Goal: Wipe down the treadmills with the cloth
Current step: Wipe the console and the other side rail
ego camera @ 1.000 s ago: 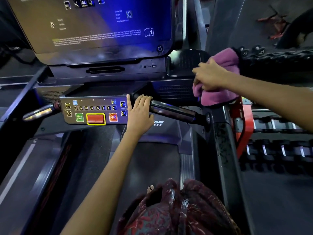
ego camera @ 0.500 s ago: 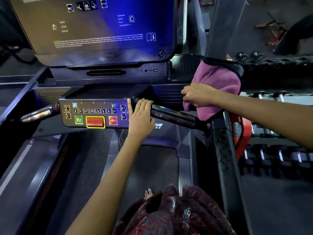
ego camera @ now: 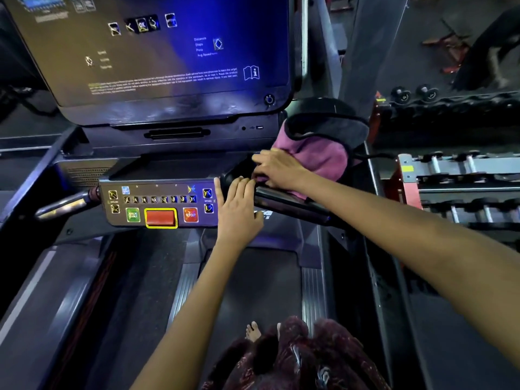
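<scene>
In the head view, the soft pink-purple microfibre cloth (ego camera: 315, 156) is being held at the right end of the treadmill's console (ego camera: 174, 167), draped over the point where the glossy black right handlebar (ego camera: 284, 199) is joined to the black side rail (ego camera: 374, 249). The cloth is being gripped and pressed down by the right hand (ego camera: 278, 168), whose fingers are curled over its lower left fold; the cloth is bunched up and to the right of that hand, beneath a dark rounded cup holder (ego camera: 326, 119). The left hand (ego camera: 239, 206) is being rested flat, fingers straight and together, on the inner end of the same handlebar, just beside the right edge of the grey button panel (ego camera: 157, 204) with its red stop bar (ego camera: 160, 217); nothing is being grasped by it. The handlebar's long axis is running from the panel's right edge down and rightward toward the side rail, so the cloth is lying at the bar's upper side, and the right hand is judged the nearer one for a wipe along it. The two hands are nearly touching at the fingertips. Against the earlier frames, the right hand and cloth are being seen lower and further left, drawn down from the upper right corner of the console toward the handlebar and the left hand, while the left hand is being kept in the same spot. A blue-lit display screen (ego camera: 168, 52) is being shown above, and a rack of dumbbells (ego camera: 455, 175) is lying to the right.
</scene>
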